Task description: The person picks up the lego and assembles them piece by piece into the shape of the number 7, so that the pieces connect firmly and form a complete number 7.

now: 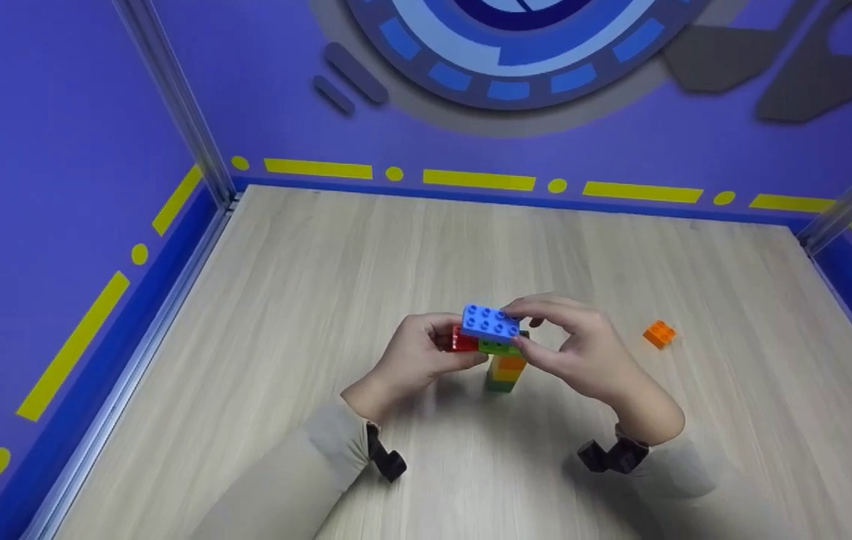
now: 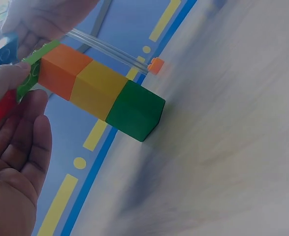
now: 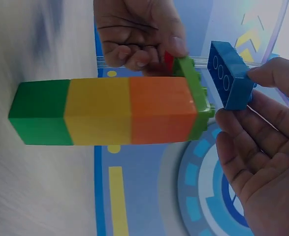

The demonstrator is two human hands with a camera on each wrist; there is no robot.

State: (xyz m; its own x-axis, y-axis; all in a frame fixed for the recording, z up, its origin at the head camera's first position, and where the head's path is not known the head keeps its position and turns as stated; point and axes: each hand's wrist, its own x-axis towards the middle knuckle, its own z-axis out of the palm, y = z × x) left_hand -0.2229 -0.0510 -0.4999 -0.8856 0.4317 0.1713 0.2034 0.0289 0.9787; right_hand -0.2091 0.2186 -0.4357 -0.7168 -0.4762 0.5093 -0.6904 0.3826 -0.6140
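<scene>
My right hand (image 1: 580,341) pinches a blue building brick (image 3: 230,76) between thumb and fingertips. In the right wrist view a gap shows between it and the studded light green brick (image 3: 196,101) crowning a tower. Below that green top come an orange brick (image 3: 161,110), a yellow brick (image 3: 100,112) and a dark green brick (image 3: 41,112). My left hand (image 1: 422,349) grips the tower's upper end from the left, its thumb against the light green brick. A red brick (image 1: 463,340) shows between its fingers, partly hidden.
A small orange brick (image 1: 659,334) lies on the wooden tabletop (image 1: 366,255) to the right of my right hand. Blue panels (image 1: 261,97) with yellow marks wall the table at the back and sides. Each wrist wears a black camera mount (image 1: 385,454).
</scene>
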